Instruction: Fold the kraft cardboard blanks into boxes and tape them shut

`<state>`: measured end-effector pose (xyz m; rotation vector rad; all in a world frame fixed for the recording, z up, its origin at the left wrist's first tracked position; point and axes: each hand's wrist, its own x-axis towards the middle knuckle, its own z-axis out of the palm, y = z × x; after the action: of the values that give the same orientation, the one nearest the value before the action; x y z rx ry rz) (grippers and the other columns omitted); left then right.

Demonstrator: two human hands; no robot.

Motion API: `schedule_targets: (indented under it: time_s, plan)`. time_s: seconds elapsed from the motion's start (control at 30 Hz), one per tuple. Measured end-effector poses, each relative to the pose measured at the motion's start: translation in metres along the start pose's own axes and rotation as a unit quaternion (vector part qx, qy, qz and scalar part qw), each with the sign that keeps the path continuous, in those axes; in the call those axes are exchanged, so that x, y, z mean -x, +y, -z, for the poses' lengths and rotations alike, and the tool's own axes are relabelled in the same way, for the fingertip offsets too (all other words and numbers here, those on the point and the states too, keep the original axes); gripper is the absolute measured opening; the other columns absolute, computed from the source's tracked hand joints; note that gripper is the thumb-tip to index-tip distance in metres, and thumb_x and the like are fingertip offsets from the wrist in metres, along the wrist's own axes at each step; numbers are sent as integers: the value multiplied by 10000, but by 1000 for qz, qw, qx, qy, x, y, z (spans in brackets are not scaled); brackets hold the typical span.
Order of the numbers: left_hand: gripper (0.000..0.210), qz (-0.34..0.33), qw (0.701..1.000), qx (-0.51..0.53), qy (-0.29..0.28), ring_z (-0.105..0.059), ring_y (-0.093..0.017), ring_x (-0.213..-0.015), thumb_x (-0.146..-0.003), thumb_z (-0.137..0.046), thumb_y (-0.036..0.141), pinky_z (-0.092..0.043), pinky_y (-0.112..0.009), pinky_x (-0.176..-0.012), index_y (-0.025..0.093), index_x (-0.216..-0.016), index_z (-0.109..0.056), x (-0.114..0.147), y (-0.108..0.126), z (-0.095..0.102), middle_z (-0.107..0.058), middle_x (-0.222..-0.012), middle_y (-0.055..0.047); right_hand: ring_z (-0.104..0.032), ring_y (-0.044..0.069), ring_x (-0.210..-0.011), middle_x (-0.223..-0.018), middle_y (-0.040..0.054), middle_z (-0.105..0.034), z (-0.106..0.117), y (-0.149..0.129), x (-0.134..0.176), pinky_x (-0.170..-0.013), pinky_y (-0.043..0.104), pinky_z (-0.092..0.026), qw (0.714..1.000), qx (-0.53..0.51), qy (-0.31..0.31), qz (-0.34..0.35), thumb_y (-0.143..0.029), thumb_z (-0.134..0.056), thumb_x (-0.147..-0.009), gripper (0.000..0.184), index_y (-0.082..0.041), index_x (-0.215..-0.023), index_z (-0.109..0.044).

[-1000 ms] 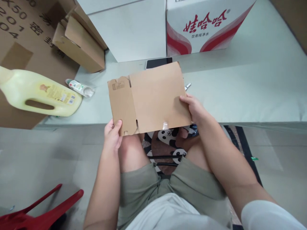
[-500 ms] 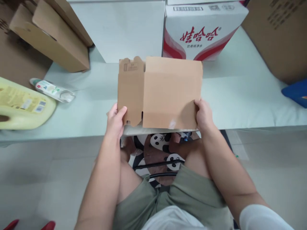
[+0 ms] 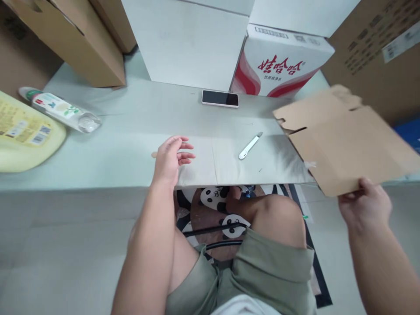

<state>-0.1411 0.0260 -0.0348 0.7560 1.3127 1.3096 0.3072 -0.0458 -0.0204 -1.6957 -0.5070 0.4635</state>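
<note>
My right hand (image 3: 365,203) grips the near edge of a flattened brown cardboard box (image 3: 351,144), holding it tilted over the right side of the table. The box has notched flaps at its far left part and a bit of clear tape on its left edge. My left hand (image 3: 173,159) is empty over the table's front part, its fingers apart and slightly curled. Between the hands, a white utility knife (image 3: 250,145) lies on the pale green tablecloth (image 3: 131,144). Farther back rests a phone (image 3: 220,99) with a dark screen.
White cartons (image 3: 190,48) and a red-and-white water carton (image 3: 282,65) stand at the back. On the left are a yellow jug (image 3: 29,135), a clear bottle (image 3: 62,109) lying down and tall cardboard boxes (image 3: 88,48). A large brown carton (image 3: 377,57) stands at the right.
My left hand has let go of the cardboard box. My right hand has carried it to the right and turned it, uncovering the utility knife and the phone.
</note>
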Motion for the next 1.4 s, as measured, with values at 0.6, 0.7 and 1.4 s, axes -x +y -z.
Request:
schedule_targets:
  time_s: [0.6, 0.7, 1.4]
  plan:
    - [69, -7, 999, 11, 30, -604, -85, -512, -779, -599, 197, -469, -195, -508, 172, -795, -662, -3, 13, -9, -675, -720, -9, -624, 159, -580, -696, 1, -648, -158, -32, -70, -576, 305, -527, 911, 265, -313, 45, -289, -583, -834, 194, -247, -1023, -575]
    - [62, -11, 999, 21, 31, -601, -85, -507, -770, -611, 209, -466, -193, -502, 175, -784, -661, -1, 15, -3, -672, -705, -5, -557, 139, -504, -632, -29, -637, -171, -14, -25, -570, 288, -467, 857, 332, -386, 81, -342, -630, -823, 329, -249, -1138, -647]
    - [138, -20, 982, 189, 3, -575, -70, -541, -766, -597, 312, -397, -216, -549, 185, -804, -635, 17, 35, 68, -637, -727, 16, -582, 141, -589, -723, -67, -592, -306, -51, 108, -550, 269, -472, 851, 127, -483, 164, -394, -775, -631, 544, -302, -1040, -427]
